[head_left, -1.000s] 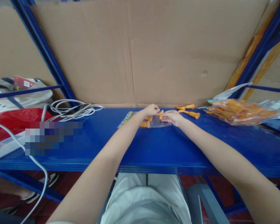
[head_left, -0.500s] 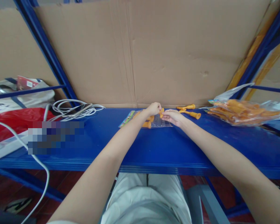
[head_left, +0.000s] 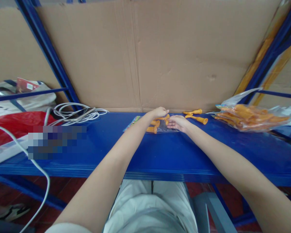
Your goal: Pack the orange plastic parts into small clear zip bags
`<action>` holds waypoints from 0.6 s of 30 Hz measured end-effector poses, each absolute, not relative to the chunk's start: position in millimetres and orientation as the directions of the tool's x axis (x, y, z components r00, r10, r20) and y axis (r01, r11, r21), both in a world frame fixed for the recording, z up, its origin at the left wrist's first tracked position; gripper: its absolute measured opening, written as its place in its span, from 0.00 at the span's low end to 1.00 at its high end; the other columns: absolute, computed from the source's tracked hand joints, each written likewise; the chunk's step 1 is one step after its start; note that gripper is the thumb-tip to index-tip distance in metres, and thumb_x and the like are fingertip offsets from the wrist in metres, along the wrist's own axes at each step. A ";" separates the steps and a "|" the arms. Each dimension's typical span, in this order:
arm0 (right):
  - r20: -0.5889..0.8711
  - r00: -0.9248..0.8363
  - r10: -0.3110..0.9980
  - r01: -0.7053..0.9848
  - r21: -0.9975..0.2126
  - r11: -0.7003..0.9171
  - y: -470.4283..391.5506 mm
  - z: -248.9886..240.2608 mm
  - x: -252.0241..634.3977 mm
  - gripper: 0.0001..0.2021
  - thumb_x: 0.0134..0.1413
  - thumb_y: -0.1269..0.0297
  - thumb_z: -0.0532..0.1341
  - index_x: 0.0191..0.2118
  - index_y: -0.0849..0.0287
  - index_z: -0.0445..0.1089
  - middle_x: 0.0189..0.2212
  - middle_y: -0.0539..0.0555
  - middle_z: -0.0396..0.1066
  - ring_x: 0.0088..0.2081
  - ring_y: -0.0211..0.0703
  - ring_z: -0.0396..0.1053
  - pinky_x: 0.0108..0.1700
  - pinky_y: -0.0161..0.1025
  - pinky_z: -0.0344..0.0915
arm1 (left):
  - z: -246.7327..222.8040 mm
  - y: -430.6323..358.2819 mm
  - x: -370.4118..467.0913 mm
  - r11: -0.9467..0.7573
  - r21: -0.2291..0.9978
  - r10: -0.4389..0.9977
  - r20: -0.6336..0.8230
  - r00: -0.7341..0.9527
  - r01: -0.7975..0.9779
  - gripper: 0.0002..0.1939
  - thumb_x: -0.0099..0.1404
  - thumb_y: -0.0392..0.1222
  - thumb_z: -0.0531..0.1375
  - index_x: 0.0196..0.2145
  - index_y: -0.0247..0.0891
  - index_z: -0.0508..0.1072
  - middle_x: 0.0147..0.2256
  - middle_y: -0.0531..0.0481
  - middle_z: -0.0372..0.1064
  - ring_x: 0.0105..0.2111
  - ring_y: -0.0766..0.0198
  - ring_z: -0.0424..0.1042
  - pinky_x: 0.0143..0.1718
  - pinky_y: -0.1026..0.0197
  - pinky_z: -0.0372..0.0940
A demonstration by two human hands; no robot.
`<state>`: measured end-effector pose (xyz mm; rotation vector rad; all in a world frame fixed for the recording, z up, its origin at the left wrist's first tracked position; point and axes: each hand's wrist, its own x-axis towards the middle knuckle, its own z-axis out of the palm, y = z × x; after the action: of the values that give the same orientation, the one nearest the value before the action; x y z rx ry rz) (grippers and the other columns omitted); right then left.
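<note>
A clear plastic bag (head_left: 171, 128) with a colourful header lies on the blue tabletop, several orange plastic pieces with flared ends (head_left: 152, 129) inside it. Over the bag's far edge is my left hand (head_left: 160, 112), its fingers pinched together; what lies between the fingertips is too small to make out. My right hand (head_left: 178, 123) is at the bag's right end, its fingers closed around the flared end of an orange piece (head_left: 167, 122). My left forearm hides part of the header. Just beyond my right hand, loose orange pieces (head_left: 200, 119) lie on the table.
A large clear bag full of orange pieces (head_left: 252, 118) rests at the right. Coiled white cable (head_left: 87, 113), a red bag (head_left: 19, 124) and a cloth tote (head_left: 34, 100) are at the left. Cardboard (head_left: 169, 58) stands behind the blue table (head_left: 106, 152), between blue posts.
The orange piece between my hands has moved down into the bag's right part. My left fingers have come away from it; my right hand has shifted slightly lower.
</note>
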<state>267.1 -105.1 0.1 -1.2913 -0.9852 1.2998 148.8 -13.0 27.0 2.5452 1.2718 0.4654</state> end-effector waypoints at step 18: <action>-0.256 0.039 0.966 -0.022 -0.967 -0.256 -101.4 -3.9 272.7 0.07 0.57 0.78 0.63 0.28 0.65 0.70 0.18 0.51 0.71 0.14 0.31 0.62 0.18 0.28 0.63 | 24.6 -12.6 148.6 -0.495 0.463 0.866 0.193 0.462 0.735 0.12 0.61 0.29 0.55 0.34 0.32 0.78 0.41 0.39 0.78 0.40 0.56 0.75 0.44 0.59 0.65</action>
<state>272.7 -101.4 -3.9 -1.4033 -1.0320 1.3725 148.6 -12.6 24.6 2.4010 1.3618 0.5869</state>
